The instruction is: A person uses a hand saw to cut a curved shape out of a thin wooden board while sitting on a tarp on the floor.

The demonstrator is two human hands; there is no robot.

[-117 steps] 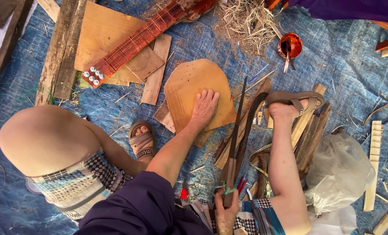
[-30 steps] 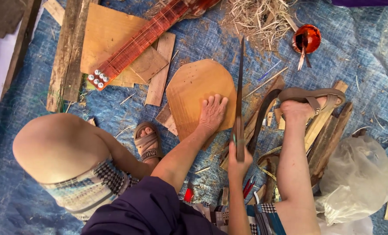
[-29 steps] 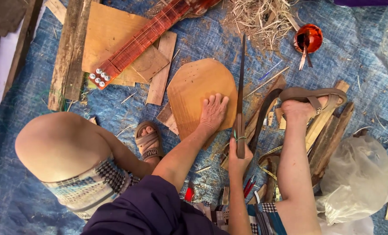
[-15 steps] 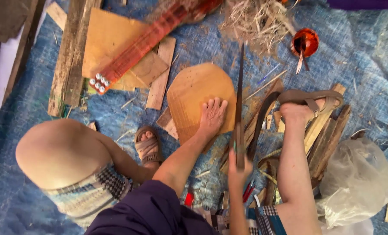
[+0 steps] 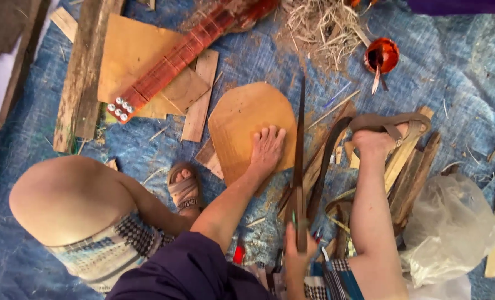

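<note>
**Step in hand.** The left hand (image 5: 267, 151) lies palm down on the tan, shield-shaped thin wooden panel (image 5: 239, 116), at the panel's lower right corner. Its fingers are slightly spread and flat on the surface, so it appears to be pinning the panel to the blue woven tarp (image 5: 453, 72).

The right hand (image 5: 296, 253) is below the panel, fingers wrapped and closed around the lower end of a long, narrow, dark blade (image 5: 300, 139). The blade runs lengthwise along the panel's right edge, just beside the left fingertips. Whether it touches the panel cannot be determined. Judged from this, the blade is being lined up on that edge.

**Surroundings.** Right of the panel, a foot in a tan strapped sandal (image 5: 378, 139) rests on a bundle of brown wooden slats (image 5: 411, 164). Below and left of the panel sits the other sandalled foot (image 5: 183, 186).

**Next move calls for.** Steady downward pressure on the panel, the blade kept parallel to the edge, and the left fingertips kept clear of the blade's path.
</note>
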